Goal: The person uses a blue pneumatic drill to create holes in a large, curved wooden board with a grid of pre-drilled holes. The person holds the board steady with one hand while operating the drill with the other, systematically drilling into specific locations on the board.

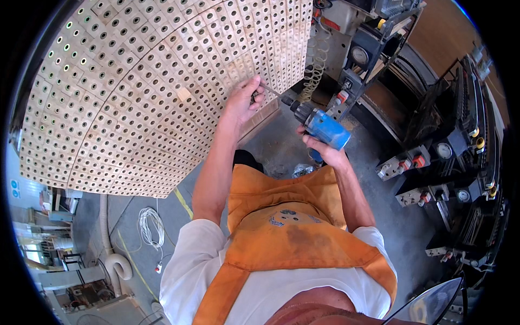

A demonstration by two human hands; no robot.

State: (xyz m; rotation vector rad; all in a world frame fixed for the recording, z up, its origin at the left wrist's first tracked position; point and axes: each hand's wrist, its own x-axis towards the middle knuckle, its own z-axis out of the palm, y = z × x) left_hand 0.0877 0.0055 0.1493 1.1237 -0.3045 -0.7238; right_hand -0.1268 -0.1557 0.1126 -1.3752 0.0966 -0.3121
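Observation:
My right hand [328, 151] grips a blue cordless drill [327, 129] in front of my waist. A long thin bit [272, 91] runs from its dark chuck up and left to my left hand [245, 99]. The fingers of my left hand are closed at the bit's tip, with a small dark thing between them that is too hidden to name. Just behind that hand rises a large stack of pale wooden blocks [162, 81], each with round holes, many of them lined with metal rings. One plain block [184, 95] sticks out from the stack's face.
Machine units with gauges [444, 150] and red-handled valves line the right side. A coiled air hose [315, 70] hangs beside the stack. On the grey floor at left lie a white cable coil [150, 227] and a ribbed duct [115, 265]. A plastic bag [302, 170] sits past my apron.

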